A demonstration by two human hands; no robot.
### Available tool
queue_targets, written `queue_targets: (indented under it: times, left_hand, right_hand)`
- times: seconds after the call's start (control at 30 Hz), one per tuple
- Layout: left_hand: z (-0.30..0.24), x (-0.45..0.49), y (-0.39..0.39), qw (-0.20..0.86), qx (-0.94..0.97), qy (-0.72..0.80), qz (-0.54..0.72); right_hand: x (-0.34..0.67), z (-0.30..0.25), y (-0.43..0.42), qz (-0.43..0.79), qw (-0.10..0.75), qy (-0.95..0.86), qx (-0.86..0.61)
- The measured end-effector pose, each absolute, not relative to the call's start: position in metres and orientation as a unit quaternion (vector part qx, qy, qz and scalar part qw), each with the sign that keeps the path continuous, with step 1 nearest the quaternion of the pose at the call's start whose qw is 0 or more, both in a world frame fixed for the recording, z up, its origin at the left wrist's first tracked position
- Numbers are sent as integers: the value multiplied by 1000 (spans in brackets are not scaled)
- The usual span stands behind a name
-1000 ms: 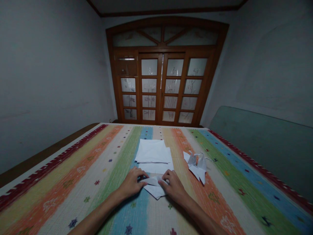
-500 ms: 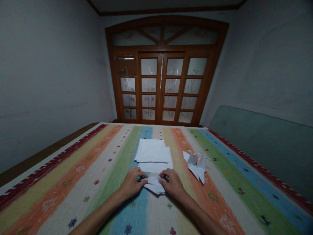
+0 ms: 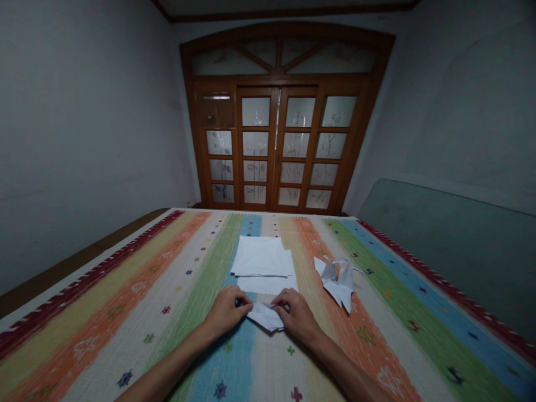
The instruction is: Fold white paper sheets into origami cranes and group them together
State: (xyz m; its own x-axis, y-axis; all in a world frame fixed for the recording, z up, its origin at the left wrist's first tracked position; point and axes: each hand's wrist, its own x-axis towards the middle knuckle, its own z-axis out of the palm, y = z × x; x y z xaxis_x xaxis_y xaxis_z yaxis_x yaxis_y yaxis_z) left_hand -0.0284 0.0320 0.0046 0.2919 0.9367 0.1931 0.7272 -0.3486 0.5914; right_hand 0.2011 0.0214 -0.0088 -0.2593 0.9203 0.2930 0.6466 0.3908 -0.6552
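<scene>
A small piece of folded white paper lies low over the striped cloth between my two hands. My left hand pinches its left end between thumb and fingers. At its right end, my right hand grips it the same way, fingers curled. The paper's near edge comes to a blunt point; its finer folds are too small to make out. Just beyond my fingertips is a stack of white paper sheets. Off to the right rest several folded white paper figures, close together and partly overlapping.
A striped, patterned tablecloth covers the table. Past the far edge stands a wooden door with glass panes. A pale green panel stands along the right side, and a wall rises on the left.
Both hands stay on the folded paper with slight finger shifts; less of the paper's left end shows now. The camera view has shifted very slightly.
</scene>
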Motion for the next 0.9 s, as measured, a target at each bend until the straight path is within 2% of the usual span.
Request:
queue_targets:
  times: [0.27, 0.57, 0.9]
  left_hand:
    - [9, -37, 31, 192, 825, 467, 254]
    - [24, -44, 19, 60, 916, 338, 206]
    - [13, -36, 17, 91, 921, 311, 218]
  right_hand:
    - [204, -9, 16, 178, 309, -791, -498]
    - [207, 5, -1, 94, 243, -861, -438]
    - [205, 18, -17, 109, 184, -875, -434]
